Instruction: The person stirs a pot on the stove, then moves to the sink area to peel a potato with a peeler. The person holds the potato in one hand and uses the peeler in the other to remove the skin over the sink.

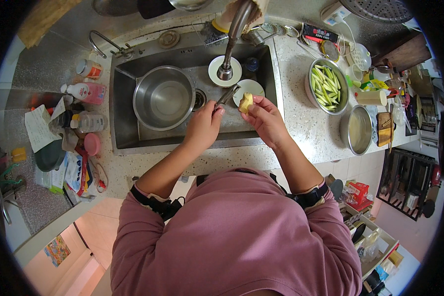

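Note:
Over the sink (121,140), my left hand (203,126) is closed around a slim metal peeler (227,95), its head pointing up and to the right. My right hand (269,122) pinches a small knobbly pale-yellow piece of ginger (245,102) between thumb and fingers. The peeler and the ginger are close together but apart. Below them in the sink are a white plate (254,88) and, farther back, a white bowl (214,69) under the faucet (225,71). To the left of my left hand stands a large steel basin (164,97) holding water.
On the right counter, a steel bowl of cut green vegetable strips (325,89) stands beside a steel bowl with cloudy liquid (358,129). Bottles (91,92) and a pink lid (92,144) line the left counter. The flexible faucet neck hangs just beyond my hands.

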The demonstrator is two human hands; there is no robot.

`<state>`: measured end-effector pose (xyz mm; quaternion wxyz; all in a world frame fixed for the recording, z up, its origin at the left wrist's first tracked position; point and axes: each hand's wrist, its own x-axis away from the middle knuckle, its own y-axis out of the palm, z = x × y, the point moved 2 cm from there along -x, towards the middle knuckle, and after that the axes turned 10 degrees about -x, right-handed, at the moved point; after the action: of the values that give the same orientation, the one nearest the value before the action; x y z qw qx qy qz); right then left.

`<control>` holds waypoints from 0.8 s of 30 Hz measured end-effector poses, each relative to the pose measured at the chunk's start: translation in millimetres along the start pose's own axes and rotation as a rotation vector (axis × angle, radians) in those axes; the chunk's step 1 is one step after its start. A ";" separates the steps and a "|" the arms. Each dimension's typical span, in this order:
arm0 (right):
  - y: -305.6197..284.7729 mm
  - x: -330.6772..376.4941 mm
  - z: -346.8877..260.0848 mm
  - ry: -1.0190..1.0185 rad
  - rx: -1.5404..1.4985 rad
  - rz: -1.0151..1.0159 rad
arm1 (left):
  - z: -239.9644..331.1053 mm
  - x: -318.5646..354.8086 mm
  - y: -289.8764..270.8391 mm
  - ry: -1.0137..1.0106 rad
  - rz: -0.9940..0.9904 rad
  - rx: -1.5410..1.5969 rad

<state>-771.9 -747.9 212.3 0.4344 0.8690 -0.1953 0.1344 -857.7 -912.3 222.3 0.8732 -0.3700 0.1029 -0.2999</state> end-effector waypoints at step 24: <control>3.3 -0.1 0.1 0.146 -0.051 0.043 | -14.3 -18.0 8.8 -0.107 -0.020 -0.383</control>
<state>-773.5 -749.8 214.5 0.4663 0.8412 -0.1850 0.2017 -873.9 -905.1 205.3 0.7880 -0.5458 0.1079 -0.2636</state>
